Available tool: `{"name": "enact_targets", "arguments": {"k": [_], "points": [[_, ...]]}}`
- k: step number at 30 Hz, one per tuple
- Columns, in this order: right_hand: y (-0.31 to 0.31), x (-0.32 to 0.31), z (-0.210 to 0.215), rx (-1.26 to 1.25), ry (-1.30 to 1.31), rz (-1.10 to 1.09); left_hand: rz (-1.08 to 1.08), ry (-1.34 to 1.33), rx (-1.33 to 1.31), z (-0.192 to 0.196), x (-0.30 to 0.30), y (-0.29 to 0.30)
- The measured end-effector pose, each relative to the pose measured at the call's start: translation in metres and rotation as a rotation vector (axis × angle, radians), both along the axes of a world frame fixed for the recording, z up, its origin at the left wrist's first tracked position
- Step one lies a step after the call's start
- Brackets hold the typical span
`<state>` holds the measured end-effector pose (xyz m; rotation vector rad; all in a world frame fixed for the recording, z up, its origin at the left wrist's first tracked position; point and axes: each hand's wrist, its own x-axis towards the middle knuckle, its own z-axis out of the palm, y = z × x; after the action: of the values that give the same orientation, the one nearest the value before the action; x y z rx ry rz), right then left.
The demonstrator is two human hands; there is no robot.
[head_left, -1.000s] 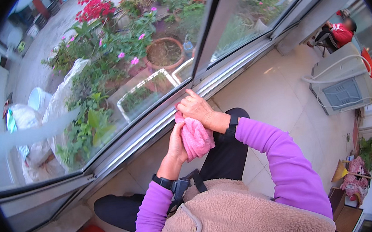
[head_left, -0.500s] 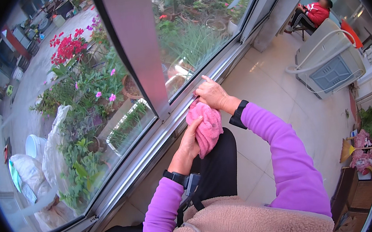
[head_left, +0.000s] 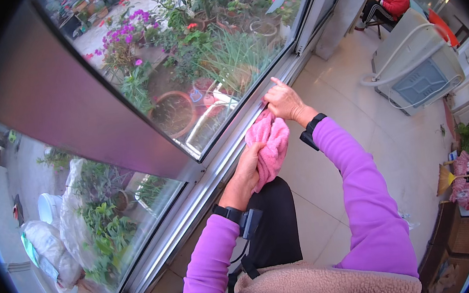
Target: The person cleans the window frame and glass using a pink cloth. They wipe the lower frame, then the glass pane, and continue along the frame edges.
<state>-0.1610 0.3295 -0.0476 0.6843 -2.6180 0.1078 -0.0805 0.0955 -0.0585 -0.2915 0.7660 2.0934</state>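
Note:
A crumpled pink cloth [head_left: 272, 147] hangs at the edge of the silver window track [head_left: 214, 174]. My left hand [head_left: 248, 169] is closed around its near-left side, thumb on top. At the cloth's upper end, my right hand [head_left: 285, 103] pinches it against the track, index finger stretched out along the metal. The fingertips under the right hand are partly hidden. Beside both hands rises the sliding glass window [head_left: 178, 90] with its wide metal frame post [head_left: 89, 98].
Behind the glass are potted plants and flowers [head_left: 133, 35], a white bucket [head_left: 50, 207] and filled sacks [head_left: 52, 251]. To the right, a washing machine [head_left: 419, 66] with a hose stands on the tiled floor [head_left: 352, 135]. A person in red [head_left: 394, 2] sits farther back.
Both hands and the cloth have moved up and to the right along the track. The frame post now appears farther left and more tilted.

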Motion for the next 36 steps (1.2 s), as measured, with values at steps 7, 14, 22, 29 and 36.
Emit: {"name": "enact_targets", "arguments": {"k": [7, 14, 22, 29, 36], "points": [[0.067, -0.037, -0.007, 0.066, 0.045, -0.169, 0.069, -0.065, -0.059, -0.003, -0.002, 0.02], [0.13, -0.069, -0.017, 0.133, 0.05, -0.285, -0.044, 0.016, -0.033, 0.035, -0.004, 0.034], [0.168, -0.091, -0.021, 0.12, 0.048, -0.36, -0.114, 0.127, 0.04, 0.047, -0.023, 0.045], [0.161, -0.097, -0.029, 0.115, 0.095, -0.432, -0.156, 0.142, -0.074, 0.042, -0.014, 0.045], [0.106, -0.065, -0.029, -0.054, 0.041, -0.343, -0.087, 0.091, 0.06, 0.055, 0.007, -0.022]]}}
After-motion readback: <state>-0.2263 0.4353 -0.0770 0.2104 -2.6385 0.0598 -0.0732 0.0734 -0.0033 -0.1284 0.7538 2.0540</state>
